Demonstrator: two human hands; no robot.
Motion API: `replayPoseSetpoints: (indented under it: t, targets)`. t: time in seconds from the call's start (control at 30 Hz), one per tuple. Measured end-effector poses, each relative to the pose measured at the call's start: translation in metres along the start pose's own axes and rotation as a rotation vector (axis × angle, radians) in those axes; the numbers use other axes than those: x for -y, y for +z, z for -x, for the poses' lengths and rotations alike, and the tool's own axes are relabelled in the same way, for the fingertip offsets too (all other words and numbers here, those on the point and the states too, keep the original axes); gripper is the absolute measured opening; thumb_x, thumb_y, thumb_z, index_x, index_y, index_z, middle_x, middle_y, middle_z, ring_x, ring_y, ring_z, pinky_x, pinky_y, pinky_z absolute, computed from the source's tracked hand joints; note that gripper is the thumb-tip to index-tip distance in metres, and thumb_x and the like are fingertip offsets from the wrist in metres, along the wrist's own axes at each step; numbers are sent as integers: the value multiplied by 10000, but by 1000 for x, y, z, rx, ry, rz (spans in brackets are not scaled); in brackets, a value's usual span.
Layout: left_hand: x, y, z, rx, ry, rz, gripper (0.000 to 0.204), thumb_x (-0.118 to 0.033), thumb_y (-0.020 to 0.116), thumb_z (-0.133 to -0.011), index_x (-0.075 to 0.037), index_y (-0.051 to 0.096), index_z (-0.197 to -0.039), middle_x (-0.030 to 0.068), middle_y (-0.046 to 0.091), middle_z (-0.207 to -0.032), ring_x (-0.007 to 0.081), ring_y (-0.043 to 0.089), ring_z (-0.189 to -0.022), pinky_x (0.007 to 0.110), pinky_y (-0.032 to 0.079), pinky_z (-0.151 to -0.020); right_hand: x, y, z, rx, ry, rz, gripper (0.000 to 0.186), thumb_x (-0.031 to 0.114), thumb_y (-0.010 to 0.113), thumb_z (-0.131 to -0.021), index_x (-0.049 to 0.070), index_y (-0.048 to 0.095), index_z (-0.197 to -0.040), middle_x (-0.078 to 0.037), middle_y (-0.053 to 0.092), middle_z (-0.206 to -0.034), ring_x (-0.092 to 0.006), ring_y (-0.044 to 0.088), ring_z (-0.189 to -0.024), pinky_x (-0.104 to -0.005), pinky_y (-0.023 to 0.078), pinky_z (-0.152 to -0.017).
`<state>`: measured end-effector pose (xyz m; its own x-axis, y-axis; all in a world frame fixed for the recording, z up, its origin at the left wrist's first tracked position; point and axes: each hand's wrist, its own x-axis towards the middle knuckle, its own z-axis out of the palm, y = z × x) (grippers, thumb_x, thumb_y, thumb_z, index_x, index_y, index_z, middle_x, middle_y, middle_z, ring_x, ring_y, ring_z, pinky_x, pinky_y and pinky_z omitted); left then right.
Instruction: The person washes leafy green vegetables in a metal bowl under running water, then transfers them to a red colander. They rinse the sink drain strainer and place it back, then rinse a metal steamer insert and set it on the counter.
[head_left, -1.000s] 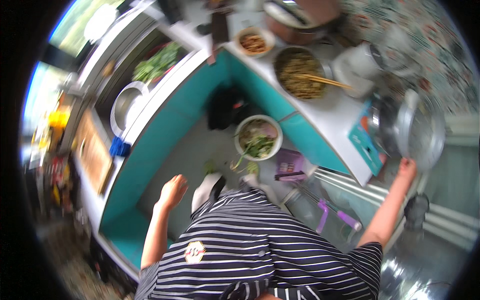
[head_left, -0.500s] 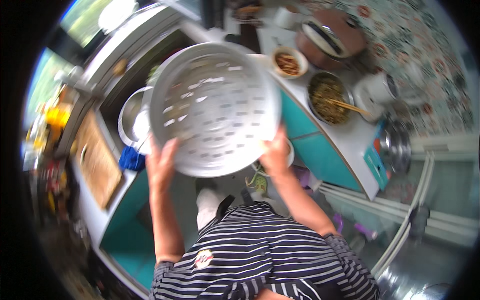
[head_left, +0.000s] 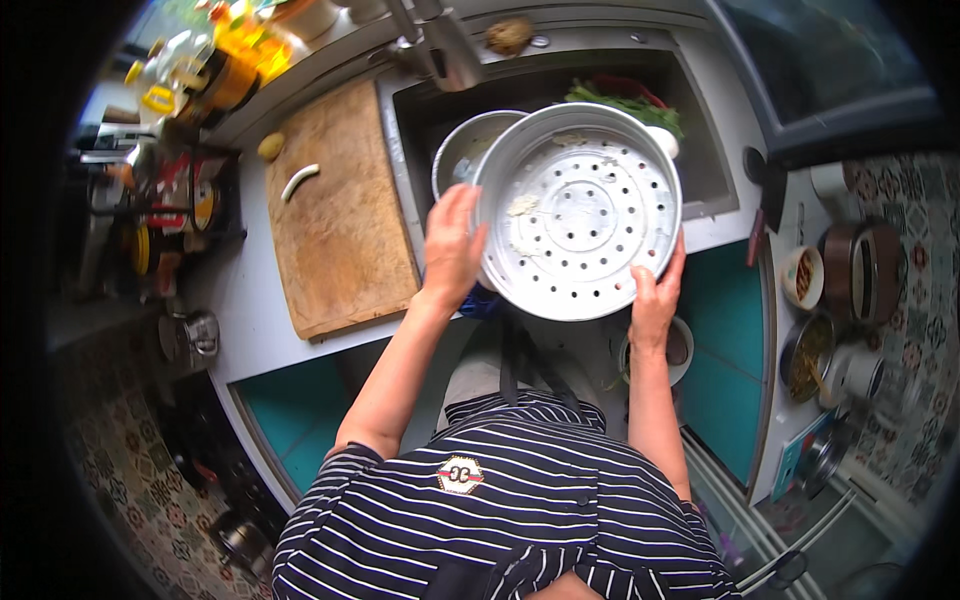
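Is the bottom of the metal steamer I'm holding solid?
No, the metal steamer has small round holes in rings across its bottom.

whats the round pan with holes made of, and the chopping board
Round pan: metal, probably aluminium, with a satin finish; its silver-grey surface catches soft highlights. Chopping board: apparently wood, matte and worn, with a mottled brown surface.
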<state>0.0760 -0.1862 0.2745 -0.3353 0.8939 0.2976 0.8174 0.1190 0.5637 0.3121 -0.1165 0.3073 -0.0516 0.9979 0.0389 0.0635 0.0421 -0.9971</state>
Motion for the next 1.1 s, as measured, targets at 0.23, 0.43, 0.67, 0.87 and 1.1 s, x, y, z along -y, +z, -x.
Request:
replayPoseSetpoints:
  t: [0.23, 0.43, 0.67, 0.87, 1.1]
  targets:
    - [43, 97, -38, 170, -118, 69, 382, -44, 591, -733, -43, 521, -1109, 150, 518, -1134, 334, 530, -999, 379, 449, -844, 9, 45, -30, 73, 19, 60, 675, -18, 475, -719, 9, 265, -1360, -142, 371, -1333, -224, 381, -1212, -310, 269, -1018]
    - [34, 127, -55, 64, -262, 177, 227, -37, 588, -721, -40, 575, -947, 126, 576, -928, 317, 553, -922, 390, 453, -792, 13, 36, -49, 84, 178, 3, 698, -12, 478, -709, 24, 254, -1369, -140, 365, -1336, -228, 380, -1208, -315, 264, -1019]
    - [20, 129, -69, 132, -172, 229, 207, -39, 581, -669, -86, 598, -869, 112, 577, -881, 300, 568, -849, 381, 459, -756, -10, 28, -93, 216, 86, 13, 682, -19, 462, -698, 16, 280, -1354, -145, 377, -1327, -224, 385, -1209, -309, 274, -1013]
    - [25, 109, -60, 453, -175, 250, 326, -42, 599, -646, -87, 548, -965, 165, 524, -949, 363, 526, -905, 389, 442, -775, -26, 29, -119, 248, 57, 50, 668, -24, 464, -704, 22, 297, -1349, -136, 419, -1287, -212, 444, -1137, -290, 342, -945]
    - [34, 130, -56, 522, -199, 198, 264, -58, 594, -667, -73, 550, -926, 172, 542, -908, 371, 541, -856, 424, 442, -750, -15, 34, -117, 218, 183, -7, 690, -40, 490, -699, 71, 309, -1355, -105, 468, -1230, -105, 514, -756, -201, 432, -551]
